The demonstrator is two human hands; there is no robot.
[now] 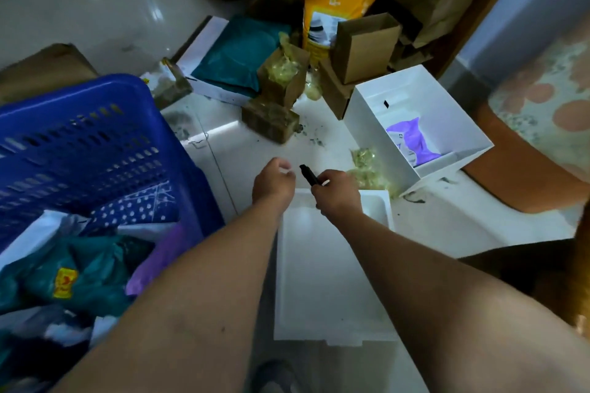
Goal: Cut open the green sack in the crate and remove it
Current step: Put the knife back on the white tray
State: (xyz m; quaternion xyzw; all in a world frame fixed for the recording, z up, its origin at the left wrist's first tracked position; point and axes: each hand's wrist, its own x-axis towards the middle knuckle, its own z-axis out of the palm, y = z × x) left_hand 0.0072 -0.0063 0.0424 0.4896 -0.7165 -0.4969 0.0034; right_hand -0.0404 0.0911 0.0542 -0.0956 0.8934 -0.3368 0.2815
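Far left, one blue slatted crate (95,137) sits on the floor, stuffed with soft parcels, and there's the green sack (79,268) low in it, crumpled, carrying one yellow label (65,282) with red print too blurred to read; a purple mailer (156,262) lies against its right edge and a navy polka-dot bag (137,206) just above. Moving right, the left hand (274,183) hovers over the pale tiled floor (242,153), fingers curled in, holding nothing I can make out. Just beside it, the right hand (335,193) has its grip clamped round one black cutter (308,174), tip pointing up and left toward the other hand. Both hands are well clear of the crate. Under the forearms lies one flat white tray (319,281). Beyond, a second teal sack (236,57) rests on a white box lid. Further right, one orange bag (332,0) stands upright, its label unreadable, then one open white box (424,124) with a purple pouch (412,140) inside.
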